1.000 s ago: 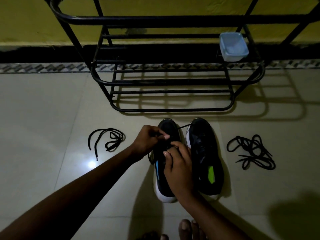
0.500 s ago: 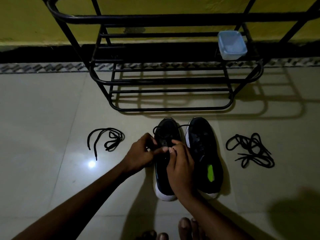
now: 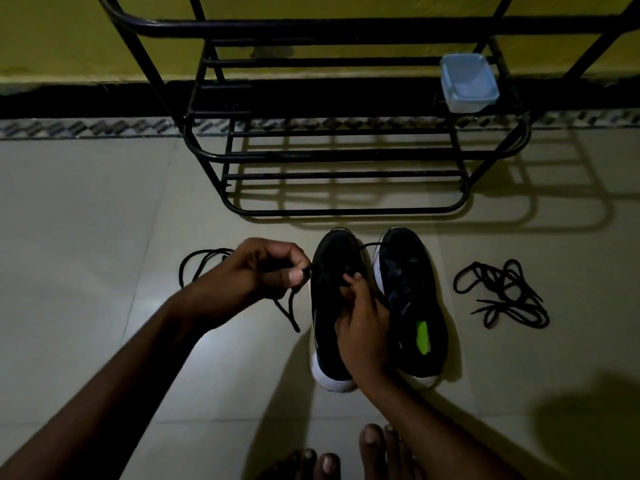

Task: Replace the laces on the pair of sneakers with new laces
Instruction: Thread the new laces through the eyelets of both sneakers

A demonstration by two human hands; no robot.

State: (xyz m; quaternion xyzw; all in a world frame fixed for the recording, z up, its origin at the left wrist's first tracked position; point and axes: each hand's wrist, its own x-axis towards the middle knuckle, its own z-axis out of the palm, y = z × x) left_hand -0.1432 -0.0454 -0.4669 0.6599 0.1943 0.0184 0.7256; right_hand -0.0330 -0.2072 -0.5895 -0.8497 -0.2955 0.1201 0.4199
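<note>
Lace (image 3: pixel 289 308) runs leftward from the left sneaker (image 3: pixel 329 268) to the left hand (image 3: pixel 263 271), which pinches it between thumb and fingers, end dangling. The right hand (image 3: pixel 363 327) lies along that sneaker, fingertips curled at the eyelets; whether they pinch anything I cannot tell. Toes point away, toward the rack (image 3: pixel 346 154). Tiled floor (image 3: pixel 86 271), dim room.

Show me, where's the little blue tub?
In the head view the tub sits upper right, on a shelf of the black rack, beyond the right sneaker.
</note>
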